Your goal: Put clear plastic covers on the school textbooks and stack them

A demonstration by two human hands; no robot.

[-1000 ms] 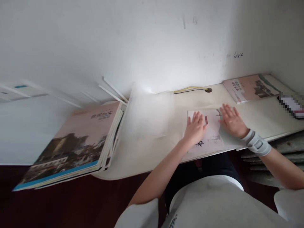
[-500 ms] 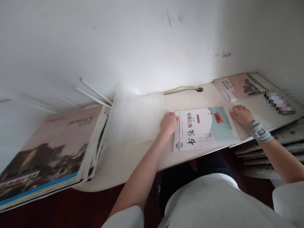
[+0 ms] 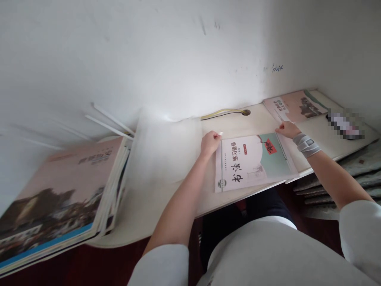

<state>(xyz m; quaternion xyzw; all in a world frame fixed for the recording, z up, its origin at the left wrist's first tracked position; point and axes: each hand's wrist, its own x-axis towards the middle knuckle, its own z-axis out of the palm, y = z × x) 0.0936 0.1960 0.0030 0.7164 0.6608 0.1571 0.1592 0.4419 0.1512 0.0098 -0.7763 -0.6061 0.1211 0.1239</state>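
A calligraphy workbook (image 3: pixel 247 165), white and green with a red diamond, lies flat on the desk between my hands. A clear plastic book cover (image 3: pixel 288 157) shows as a see-through strip past its right side. My left hand (image 3: pixel 210 143) is closed in a pinch at the workbook's far left corner, with a small whitish tip of film showing at the fingertips. My right hand (image 3: pixel 288 130), with a grey band on the wrist, pinches at the far right corner, where the cover's edge is. Fingers partly hide what each pinch holds.
Left of the workbook lies a translucent sheet (image 3: pixel 166 149) on the white desk (image 3: pixel 143 214). A tall stack of books (image 3: pixel 68 182) stands at the left. Far right are a pink history book (image 3: pixel 297 106) and a blurred-out phone-like object (image 3: pixel 345 124). Cables run to a desk hole (image 3: pixel 246 113).
Both hands have moved to the workbook's far edge; the left has slid up and closed in a pinch, and the right has moved from the side to the far corner. The view has shifted slightly.
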